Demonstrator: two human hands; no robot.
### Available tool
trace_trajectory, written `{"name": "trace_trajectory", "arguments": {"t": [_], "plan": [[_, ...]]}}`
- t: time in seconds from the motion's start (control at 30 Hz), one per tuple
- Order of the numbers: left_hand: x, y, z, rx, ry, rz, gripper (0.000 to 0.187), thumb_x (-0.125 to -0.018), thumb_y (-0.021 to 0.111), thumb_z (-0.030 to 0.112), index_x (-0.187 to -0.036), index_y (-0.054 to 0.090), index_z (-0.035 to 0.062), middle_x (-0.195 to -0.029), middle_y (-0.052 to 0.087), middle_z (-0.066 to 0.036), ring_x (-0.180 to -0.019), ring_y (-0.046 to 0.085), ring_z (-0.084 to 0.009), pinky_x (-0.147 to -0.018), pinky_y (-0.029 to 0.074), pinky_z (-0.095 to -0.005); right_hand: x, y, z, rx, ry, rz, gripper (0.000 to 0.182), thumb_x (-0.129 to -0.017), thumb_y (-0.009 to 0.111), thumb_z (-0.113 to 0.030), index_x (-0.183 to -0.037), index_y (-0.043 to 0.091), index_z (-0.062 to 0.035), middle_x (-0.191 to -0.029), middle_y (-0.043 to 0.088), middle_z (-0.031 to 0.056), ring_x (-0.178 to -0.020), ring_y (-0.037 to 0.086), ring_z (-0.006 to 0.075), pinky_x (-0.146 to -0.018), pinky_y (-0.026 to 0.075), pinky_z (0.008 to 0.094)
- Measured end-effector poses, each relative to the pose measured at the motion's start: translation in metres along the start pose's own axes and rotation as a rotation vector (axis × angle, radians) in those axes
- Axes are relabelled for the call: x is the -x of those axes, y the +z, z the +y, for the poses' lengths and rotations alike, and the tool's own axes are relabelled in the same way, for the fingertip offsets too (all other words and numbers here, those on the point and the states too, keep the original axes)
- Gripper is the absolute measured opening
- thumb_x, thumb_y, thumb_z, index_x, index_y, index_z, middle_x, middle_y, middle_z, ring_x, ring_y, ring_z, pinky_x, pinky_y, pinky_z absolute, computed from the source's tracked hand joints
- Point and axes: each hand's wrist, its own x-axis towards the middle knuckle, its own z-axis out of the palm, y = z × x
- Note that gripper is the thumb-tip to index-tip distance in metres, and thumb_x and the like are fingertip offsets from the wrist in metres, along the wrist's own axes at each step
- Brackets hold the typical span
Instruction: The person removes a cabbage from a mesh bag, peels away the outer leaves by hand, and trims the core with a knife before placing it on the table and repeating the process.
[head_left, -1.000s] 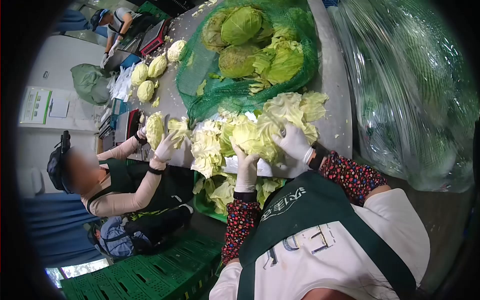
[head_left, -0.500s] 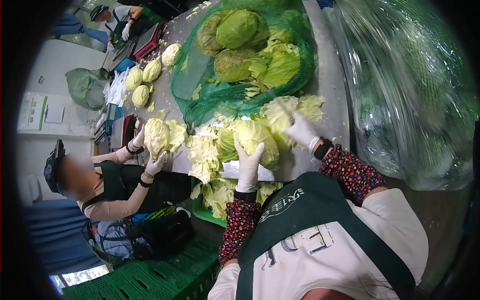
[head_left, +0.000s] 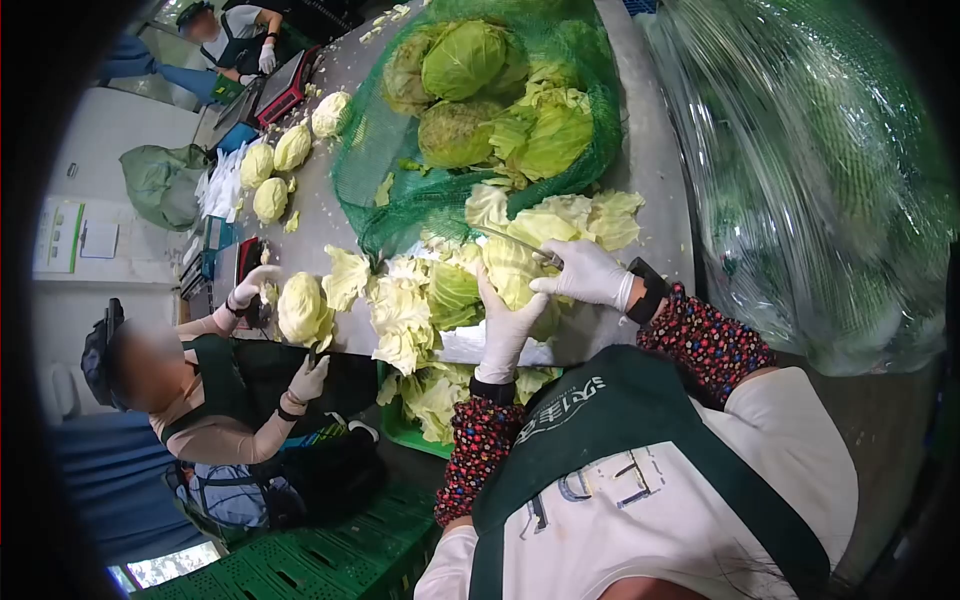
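Observation:
A pale green cabbage [head_left: 512,274] lies at the near edge of the metal table. My left hand [head_left: 507,325], in a white glove, grips its near side. My right hand [head_left: 592,272], gloved too, is closed on a knife [head_left: 512,240], whose thin blade points left over the cabbage. Loose outer leaves [head_left: 404,318] lie left of the cabbage, and more leaves [head_left: 560,218] are heaped beyond it. Just past them, a green mesh bag [head_left: 350,180] contains several whole cabbages [head_left: 464,60].
A co-worker [head_left: 215,390] on the left has a cabbage [head_left: 303,308] before them and a dark tool in one hand. Trimmed cabbages [head_left: 270,200] and a red-edged scale [head_left: 285,88] are farther back. A green crate [head_left: 412,432] of leaves stands below the edge. Plastic-wrapped produce [head_left: 800,190] fills the right.
My right hand has moved left and in toward the cabbage, bringing the knife over it. My left hand stays on the cabbage. The co-worker's hands have moved apart around their cabbage.

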Motion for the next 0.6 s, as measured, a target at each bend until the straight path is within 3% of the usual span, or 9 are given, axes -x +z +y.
{"name": "trace_trajectory", "arguments": {"t": [0.03,0.27,0.33,0.43,0.5,0.57,0.6], "plan": [[-0.002,0.001,0.001,0.04,-0.027,0.002,0.111,-0.07,0.081,0.024,-0.147,0.005,-0.0034,-0.147,0.02,-0.024,-0.135,0.028,-0.0308,-0.11,0.028,-0.0388,0.0,-0.001,-0.002,0.054,-0.002,0.006,0.053,-0.075,0.068,-0.044,-0.107,0.061,-0.0017,-0.089,0.068,0.0188,-0.084,0.066,0.0339,-0.075,0.052,0.0401],[-0.013,0.001,0.0,-0.003,-0.062,0.03,0.107,-0.071,0.08,0.025,-0.146,0.009,-0.0043,-0.145,0.023,-0.026,-0.132,0.032,-0.0326,-0.109,0.03,-0.0372,-0.004,0.019,0.0,0.039,-0.044,0.173,0.035,-0.081,0.063,-0.033,-0.099,0.061,-0.0021,-0.08,0.067,0.0193,-0.077,0.066,0.0351,-0.07,0.052,0.042],[-0.012,0.002,0.003,-0.018,-0.093,0.045,0.104,-0.073,0.079,0.021,-0.147,0.009,-0.0033,-0.145,0.024,-0.025,-0.132,0.032,-0.0313,-0.109,0.03,-0.0362,-0.008,0.029,0.004,0.254,0.024,0.283,0.023,-0.083,0.06,-0.026,-0.091,0.059,-0.0044,-0.074,0.066,0.0175,-0.07,0.065,0.0361,-0.066,0.052,0.0438],[-0.006,0.003,0.01,0.005,-0.08,0.021,0.101,-0.074,0.077,0.017,-0.147,0.009,-0.002,-0.144,0.025,-0.024,-0.131,0.033,-0.0299,-0.109,0.03,-0.0355,-0.015,0.037,0.031,0.304,0.014,0.342,0.015,-0.083,0.058,-0.022,-0.088,0.057,-0.0077,-0.069,0.065,0.016,-0.065,0.064,0.0366,-0.062,0.051,0.0459],[0.0,0.0,0.017,0.031,-0.102,0.017,0.099,-0.075,0.076,0.014,-0.147,0.011,-0.0002,-0.144,0.026,-0.023,-0.131,0.034,-0.0287,-0.109,0.03,-0.036,-0.018,0.031,0.045,0.276,0.092,0.306,0.015,-0.083,0.059,-0.022,-0.091,0.057,-0.0095,-0.073,0.065,0.0154,-0.069,0.065,0.0354,-0.064,0.051,0.0458],[0.006,-0.001,0.029,0.248,-0.164,-0.009,0.096,-0.075,0.074,0.012,-0.147,0.012,0.0006,-0.143,0.028,-0.022,-0.129,0.036,-0.0279,-0.108,0.031,-0.0368,-0.02,0.016,0.061,0.293,0.066,0.432,0.019,-0.082,0.06,-0.024,-0.095,0.058,-0.0101,-0.078,0.064,0.0145,-0.075,0.064,0.0346,-0.068,0.051,0.0439],[0.005,-0.002,0.028,0.247,-0.163,-0.006,0.096,-0.075,0.074,0.012,-0.147,0.012,0.0006,-0.143,0.028,-0.022,-0.129,0.036,-0.0279,-0.108,0.031,-0.0368,-0.019,0.012,0.066,0.265,-0.085,0.5,0.029,-0.081,0.064,-0.031,-0.101,0.059,-0.0102,-0.081,0.063,0.0133,-0.08,0.063,0.034,-0.074,0.051,0.0421]]}}
